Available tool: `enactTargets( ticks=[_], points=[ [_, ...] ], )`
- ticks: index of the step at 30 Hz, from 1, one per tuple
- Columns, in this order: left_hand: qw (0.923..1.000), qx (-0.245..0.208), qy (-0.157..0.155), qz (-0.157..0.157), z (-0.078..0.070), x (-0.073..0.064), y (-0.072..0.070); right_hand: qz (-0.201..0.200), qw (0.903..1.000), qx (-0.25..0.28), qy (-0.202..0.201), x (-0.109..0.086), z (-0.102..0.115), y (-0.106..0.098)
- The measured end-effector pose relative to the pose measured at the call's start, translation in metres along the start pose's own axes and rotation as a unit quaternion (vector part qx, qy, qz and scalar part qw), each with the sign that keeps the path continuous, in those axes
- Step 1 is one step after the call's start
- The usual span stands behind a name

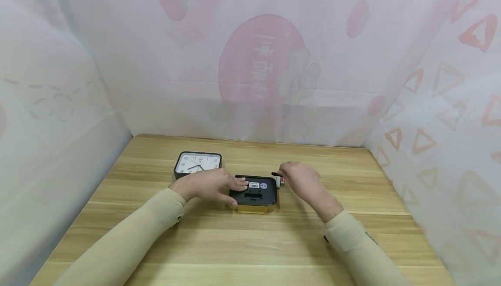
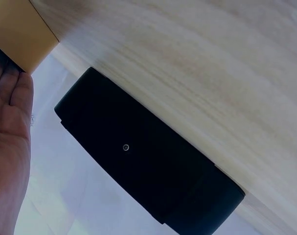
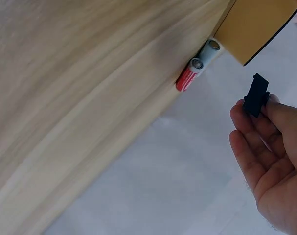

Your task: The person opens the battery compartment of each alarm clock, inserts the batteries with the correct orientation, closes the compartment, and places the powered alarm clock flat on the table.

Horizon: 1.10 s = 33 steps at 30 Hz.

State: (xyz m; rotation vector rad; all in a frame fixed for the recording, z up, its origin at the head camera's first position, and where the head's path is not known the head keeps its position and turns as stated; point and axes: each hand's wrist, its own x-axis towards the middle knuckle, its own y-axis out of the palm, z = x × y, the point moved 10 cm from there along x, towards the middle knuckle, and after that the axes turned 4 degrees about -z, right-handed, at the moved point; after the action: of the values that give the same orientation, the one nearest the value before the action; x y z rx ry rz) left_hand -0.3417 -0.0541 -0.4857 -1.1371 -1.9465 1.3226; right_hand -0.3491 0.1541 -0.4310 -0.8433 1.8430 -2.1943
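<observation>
Black plastic battery cover, pinched by right hand, looks light, stiff, snappable, best held by edges; left hand rests flat, fingers extended, on face-down clock.

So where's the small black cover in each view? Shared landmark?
Head: below and slightly right of centre, black cover pinched in the right hand.
Left wrist: not in it.
Right wrist: black cover right of centre, slightly above mid-height.
Landmark: gold-sided case, below centre in head, top left in left wrist, top right in right wrist.
</observation>
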Motion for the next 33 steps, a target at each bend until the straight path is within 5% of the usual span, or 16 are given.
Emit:
enactTargets(
  ticks=[21, 33],
  points=[
    [0.9999, -0.011, -0.013, 0.002, 0.0, -0.001, 0.001, 0.036, 0.998, -0.006, 0.052, -0.006, -0.058, 0.014],
    [0.9999, -0.011, -0.012, -0.002, 0.0, -0.001, 0.0, 0.057, 0.9964, -0.033, 0.053, -0.009, -0.07, 0.023]
  ],
)
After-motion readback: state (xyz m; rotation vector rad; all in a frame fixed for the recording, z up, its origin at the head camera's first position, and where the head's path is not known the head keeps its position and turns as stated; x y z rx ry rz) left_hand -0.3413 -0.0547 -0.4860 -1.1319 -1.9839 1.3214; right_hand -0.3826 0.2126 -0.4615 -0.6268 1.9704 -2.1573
